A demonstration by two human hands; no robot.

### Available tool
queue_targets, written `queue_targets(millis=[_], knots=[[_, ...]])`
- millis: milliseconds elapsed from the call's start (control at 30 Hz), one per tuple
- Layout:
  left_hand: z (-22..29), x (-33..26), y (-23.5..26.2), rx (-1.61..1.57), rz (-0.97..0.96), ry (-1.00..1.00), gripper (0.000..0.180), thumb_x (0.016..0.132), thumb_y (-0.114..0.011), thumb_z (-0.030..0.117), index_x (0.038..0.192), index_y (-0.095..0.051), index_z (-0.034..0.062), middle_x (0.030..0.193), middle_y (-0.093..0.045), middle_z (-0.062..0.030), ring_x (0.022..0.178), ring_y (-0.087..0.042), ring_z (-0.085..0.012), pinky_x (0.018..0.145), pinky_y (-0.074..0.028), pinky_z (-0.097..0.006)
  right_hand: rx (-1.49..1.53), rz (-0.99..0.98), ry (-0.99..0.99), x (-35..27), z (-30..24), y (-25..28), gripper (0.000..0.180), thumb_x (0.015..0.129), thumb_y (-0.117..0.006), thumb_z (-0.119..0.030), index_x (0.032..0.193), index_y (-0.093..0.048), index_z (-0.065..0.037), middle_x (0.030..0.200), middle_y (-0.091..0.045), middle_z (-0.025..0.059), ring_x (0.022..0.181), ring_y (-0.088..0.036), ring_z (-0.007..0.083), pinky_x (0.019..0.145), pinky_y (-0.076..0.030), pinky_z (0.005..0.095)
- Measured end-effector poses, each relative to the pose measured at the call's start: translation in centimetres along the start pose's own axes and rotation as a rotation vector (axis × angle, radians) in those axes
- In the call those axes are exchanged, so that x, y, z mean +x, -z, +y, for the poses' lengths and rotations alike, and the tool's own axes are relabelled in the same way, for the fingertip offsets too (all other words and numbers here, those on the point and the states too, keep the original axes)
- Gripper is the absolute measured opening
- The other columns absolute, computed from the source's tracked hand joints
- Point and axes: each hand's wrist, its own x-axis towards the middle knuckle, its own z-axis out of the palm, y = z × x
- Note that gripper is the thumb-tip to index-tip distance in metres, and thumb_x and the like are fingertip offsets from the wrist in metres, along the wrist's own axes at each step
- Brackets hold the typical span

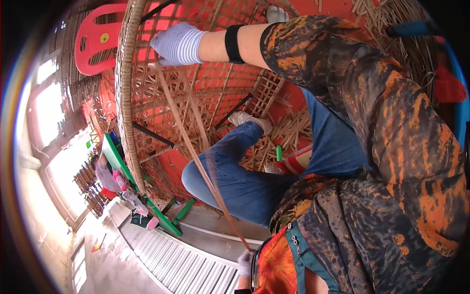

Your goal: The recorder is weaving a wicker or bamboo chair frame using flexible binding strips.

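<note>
My right hand (178, 44), in a striped white glove with a black wristband behind it, reaches up to a large woven rattan frame (128, 98) and pinches a long thin rattan strip (196, 152) against its lattice. The strip runs diagonally down to my left hand (244, 262), also gloved and only partly in view at the lower edge, which grips the strip's lower end. The strip is stretched taut between both hands. My knee in blue jeans (230, 176) lies under the strip, and my foot in a pale shoe (250, 120) rests inside the frame.
Loose cut rattan strips (289, 132) litter the red floor. A red plastic chair (98, 39) stands behind the frame. Another person (104, 172) sits at far left near a green bench (147, 206). A corrugated metal sheet (186, 269) lies below. Something blue (460, 112) edges the right.
</note>
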Motion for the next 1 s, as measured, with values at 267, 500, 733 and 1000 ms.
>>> queue_targets(millis=[267,500,733,1000], knots=[[-12.7,-1.1,-3.2,0.318,-0.215,0.252,0.025,0.089,-0.060,0.030,0.092,-0.067,0.0058,0.075,-0.064,-0.0113,0.066,-0.061,-0.0213,0.061,-0.048,-0.035,0.345,0.241,-0.123,1.5,1.5,-3.1,0.033,0.094,-0.043,-0.033,0.112,-0.058,-0.009,0.084,-0.067,0.0120,0.077,-0.066,0.0302,0.070,-0.054,0.0437],[11.2,11.6,8.0,1.177,0.079,-0.050,0.026,0.079,-0.067,0.025,0.101,-0.069,0.0112,0.092,-0.067,-0.0157,0.090,-0.063,-0.0305,0.074,-0.051,-0.040,0.918,0.118,-0.360,3.8,5.1,-4.7,0.032,0.096,-0.047,-0.028,0.106,-0.061,-0.001,0.073,-0.067,0.0139,0.052,-0.061,0.0182,0.052,-0.053,0.0349],[47.4,17.2,8.9,0.189,0.492,-0.794,0.028,0.093,-0.048,0.010,0.115,-0.058,-0.0042,0.086,-0.059,-0.0030,0.068,-0.048,-0.0064,0.060,-0.041,-0.021,1.599,-0.023,-0.583,3.2,5.0,-3.0,0.025,0.087,-0.063,-0.020,0.092,-0.064,0.005,0.072,-0.066,0.0120,0.049,-0.057,0.0165,0.043,-0.051,0.0301],[60.8,31.6,6.7,-0.384,0.375,-0.795,0.034,0.086,-0.061,0.016,0.117,-0.057,0.0005,0.089,-0.063,-0.0061,0.071,-0.059,-0.0114,0.057,-0.046,-0.022,1.662,-0.026,-0.597,3.5,4.5,-2.4,0.017,0.081,-0.070,-0.016,0.084,-0.064,0.000,0.069,-0.062,0.0085,0.050,-0.056,0.0156,0.045,-0.052,0.0296]])
